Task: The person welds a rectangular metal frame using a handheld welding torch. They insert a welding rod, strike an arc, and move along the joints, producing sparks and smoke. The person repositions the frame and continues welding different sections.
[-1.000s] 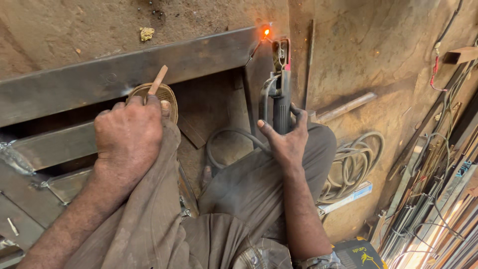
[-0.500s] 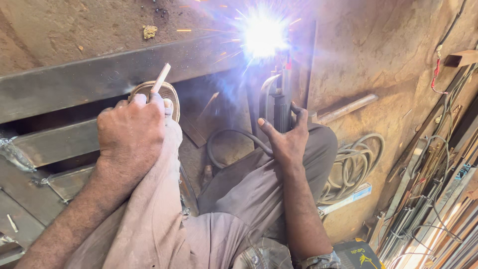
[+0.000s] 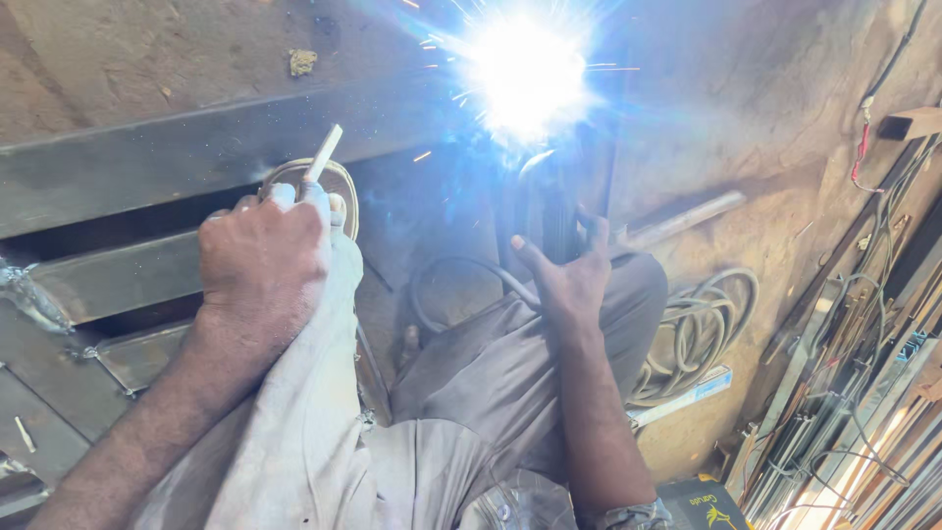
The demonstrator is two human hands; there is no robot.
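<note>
1. An electrode holder (image 3: 546, 211) is gripped by the right hand (image 3: 567, 280), just below a white welding arc (image 3: 525, 74).
2. A pale stick (image 3: 323, 154) is clenched in the left hand (image 3: 263, 263), over a round rim (image 3: 339, 184).
3. The arc is struck on a steel frame (image 3: 147, 162); coiled cable (image 3: 702, 329) lies nearby.

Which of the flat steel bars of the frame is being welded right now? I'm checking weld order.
The top flat bar: the bright arc burns at its right end, while the lower bars near the left hand show no arc.
</note>
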